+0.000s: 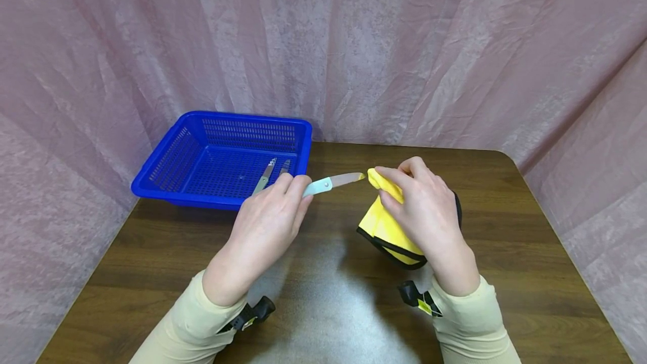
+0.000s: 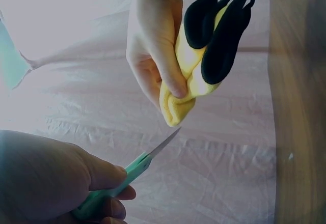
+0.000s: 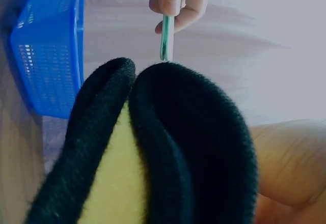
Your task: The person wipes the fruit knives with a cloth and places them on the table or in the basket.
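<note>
My left hand (image 1: 270, 218) grips a small knife (image 1: 318, 186) by its mint-green handle, the blade (image 1: 346, 178) pointing right. Between the thumb and fingers of my right hand (image 1: 427, 201) is a folded yellow cloth (image 1: 384, 221) with black edging. In the head view the blade's tip comes close to the pinched end of the cloth. The left wrist view shows a small gap between the knife (image 2: 135, 170) and the cloth (image 2: 178, 109). Black cloth edging (image 3: 198, 127) fills much of the right wrist view and hides the blade there.
A blue plastic basket (image 1: 162, 184) with slotted walls stands at the back left of the wooden table (image 1: 323, 308). Inside lie a knife (image 1: 265, 176) and another blade (image 1: 285, 166), partly hidden by my left hand. A pink curtain (image 1: 354, 49) hangs behind the table.
</note>
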Available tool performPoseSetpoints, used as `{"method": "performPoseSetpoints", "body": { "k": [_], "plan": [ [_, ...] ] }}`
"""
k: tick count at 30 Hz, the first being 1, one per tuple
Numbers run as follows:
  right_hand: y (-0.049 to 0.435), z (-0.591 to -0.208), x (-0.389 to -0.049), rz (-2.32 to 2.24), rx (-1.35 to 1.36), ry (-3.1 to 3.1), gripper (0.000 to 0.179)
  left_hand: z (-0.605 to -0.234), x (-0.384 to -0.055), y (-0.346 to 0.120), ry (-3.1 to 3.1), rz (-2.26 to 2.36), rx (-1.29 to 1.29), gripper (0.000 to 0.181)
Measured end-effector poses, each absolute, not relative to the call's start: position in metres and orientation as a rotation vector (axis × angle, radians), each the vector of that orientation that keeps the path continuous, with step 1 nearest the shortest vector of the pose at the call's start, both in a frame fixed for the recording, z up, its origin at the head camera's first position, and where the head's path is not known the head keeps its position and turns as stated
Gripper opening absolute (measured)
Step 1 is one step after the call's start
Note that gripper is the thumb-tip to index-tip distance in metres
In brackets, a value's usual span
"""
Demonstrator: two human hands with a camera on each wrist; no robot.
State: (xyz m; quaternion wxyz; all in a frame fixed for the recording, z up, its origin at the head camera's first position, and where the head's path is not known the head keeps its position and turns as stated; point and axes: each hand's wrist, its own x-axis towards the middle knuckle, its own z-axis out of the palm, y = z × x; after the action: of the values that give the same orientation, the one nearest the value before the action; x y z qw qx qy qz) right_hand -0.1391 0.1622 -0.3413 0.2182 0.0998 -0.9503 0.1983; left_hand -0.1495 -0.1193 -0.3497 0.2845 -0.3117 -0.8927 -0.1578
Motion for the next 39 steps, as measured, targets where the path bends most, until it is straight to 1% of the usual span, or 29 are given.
{"method": "performPoseSetpoints", "body": {
  "k": [17, 20, 27, 39],
  "plan": [
    [0.1616, -0.3382, -0.1359, 0.573, 0.245, -2.56, 0.044, -0.3512, -0.1496, -0.1187, -2.486, -0.394, -0.839, 0.014],
    [0.1613, -0.338, -0.1359, 0.577, 0.248, -2.551, 0.043, -0.3515, -0.15, -0.1186, -2.503, -0.38, -0.838, 0.015],
    [0.1605, -0.3381, -0.1356, 0.579, 0.253, -2.549, 0.043, -0.3513, -0.15, -0.1175, -2.55, -0.369, -0.835, 0.023],
    [0.1597, -0.3384, -0.1357, 0.578, 0.27, -2.557, 0.043, -0.3524, -0.1498, -0.1171, -2.55, -0.354, -0.842, 0.022]
  ]
}}
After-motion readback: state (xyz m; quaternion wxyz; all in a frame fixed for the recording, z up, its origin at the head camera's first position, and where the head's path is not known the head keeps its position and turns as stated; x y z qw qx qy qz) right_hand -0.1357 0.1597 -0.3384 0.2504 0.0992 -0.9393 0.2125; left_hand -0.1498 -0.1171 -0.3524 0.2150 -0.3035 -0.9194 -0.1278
